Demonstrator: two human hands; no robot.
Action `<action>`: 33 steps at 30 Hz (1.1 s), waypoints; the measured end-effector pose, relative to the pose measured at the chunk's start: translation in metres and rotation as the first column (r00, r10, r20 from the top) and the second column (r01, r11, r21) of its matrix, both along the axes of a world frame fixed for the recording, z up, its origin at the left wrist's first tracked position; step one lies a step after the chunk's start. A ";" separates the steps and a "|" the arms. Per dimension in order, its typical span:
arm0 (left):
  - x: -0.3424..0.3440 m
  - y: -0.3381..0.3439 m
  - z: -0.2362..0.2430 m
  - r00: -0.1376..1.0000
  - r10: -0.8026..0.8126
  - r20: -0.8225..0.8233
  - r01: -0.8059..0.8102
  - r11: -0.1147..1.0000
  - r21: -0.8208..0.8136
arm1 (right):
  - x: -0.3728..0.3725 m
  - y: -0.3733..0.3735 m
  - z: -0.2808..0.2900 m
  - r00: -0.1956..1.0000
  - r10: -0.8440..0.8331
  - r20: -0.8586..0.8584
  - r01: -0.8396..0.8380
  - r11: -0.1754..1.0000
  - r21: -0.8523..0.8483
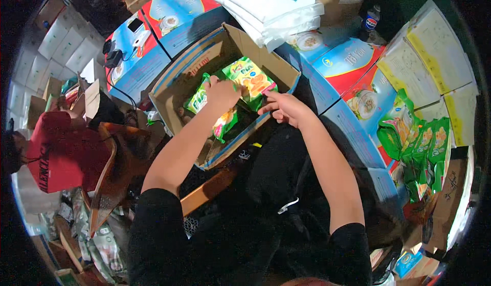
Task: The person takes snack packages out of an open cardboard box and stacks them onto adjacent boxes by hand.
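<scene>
In front of me an open cardboard box [238,148] holds bright green snack packets with pictures of golden food on them. My left hand [223,95] reaches into it, fingers curled down over the top of the left packet [197,102]; its fingertips are partly hidden. Beside that hand, a second green-and-yellow packet [250,79] leans toward the far right side of the box. My right hand [286,108] is over the near right rim, its fingers loosely bent and apart, with the index fingertip at the pink lower corner of this second packet.
Blue-and-red cartons [337,66] stand around the box. White folded plastic sacks [271,9] lie beyond it. More green packets [424,148] rest at the right by white-yellow cartons [434,56]. A person in a red top [66,150] is at the left. A bottle [371,20] stands far right.
</scene>
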State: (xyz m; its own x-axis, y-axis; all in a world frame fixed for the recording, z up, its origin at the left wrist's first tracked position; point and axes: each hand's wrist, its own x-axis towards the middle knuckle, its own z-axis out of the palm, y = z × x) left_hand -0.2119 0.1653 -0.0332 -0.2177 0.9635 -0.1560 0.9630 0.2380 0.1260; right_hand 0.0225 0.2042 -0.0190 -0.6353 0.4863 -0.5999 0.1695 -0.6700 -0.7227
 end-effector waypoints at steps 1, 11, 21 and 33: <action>0.004 -0.001 0.000 1.000 -0.003 0.000 0.003 1.000 0.002 | 0.004 -0.002 0.000 1.000 -0.003 0.000 0.003 1.000 0.002; 0.043 -0.028 0.018 0.942 -0.321 -0.095 0.331 0.851 0.407 | 0.120 -0.081 0.032 0.991 -0.137 0.005 0.098 0.731 0.675; 0.183 -0.040 0.030 0.256 -0.965 0.053 0.919 0.260 0.295 | 0.246 -0.111 0.043 0.517 -0.826 -0.223 0.393 -0.003 0.920; 0.203 -0.036 0.002 0.378 -0.925 0.042 0.879 0.373 0.298 | 0.311 -0.091 0.037 0.307 -0.936 0.170 -0.390 0.039 0.920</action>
